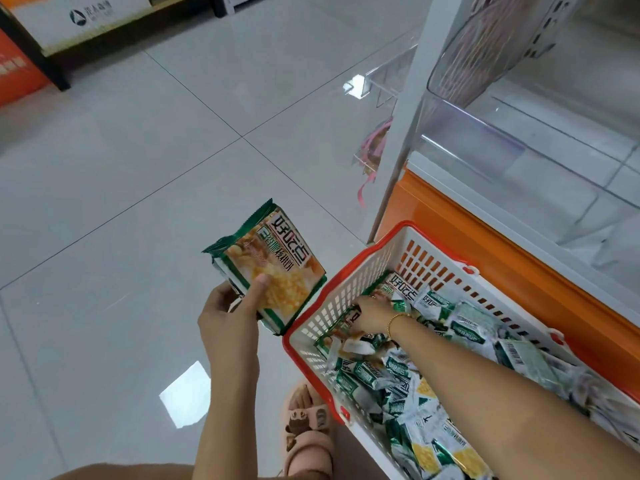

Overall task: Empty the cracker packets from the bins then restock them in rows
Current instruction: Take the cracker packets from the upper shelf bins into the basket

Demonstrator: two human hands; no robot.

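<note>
Holding a small stack of cracker packets [273,265] out over the tiled floor [138,150], the left grip [230,315] is closed on the stack's lower end. Its thumb lies flat across the yellow-and-green front of the top packet, and its fingers are curled behind, mostly out of sight. The stack stands nearly upright, leaning a little to the left, with its printed face toward the camera. Its lower right corner hangs just beside the red-rimmed basket [341,296]; whether it touches the rim cannot be told. The left forearm rises almost straight from the bottom edge of the view.

The right grip [372,311] is inside the basket at its left end, with the back of the hand toward the camera. Its fingers are bent down onto a packet [351,318] that lies against the white slotted wall. Whether they pinch that packet or only rest on it cannot be told, since the hand covers the contact. The right forearm crosses the basket on a diagonal from the lower right, with a thin gold bracelet [398,320] at the wrist. It passes over the heap of loose packets [398,386] that fills the basket.

The basket sits against the orange base of a shelf unit [502,265], and clear bins [485,133] stand above on the right. A sandalled foot [308,438] shows beside the basket's near corner.
</note>
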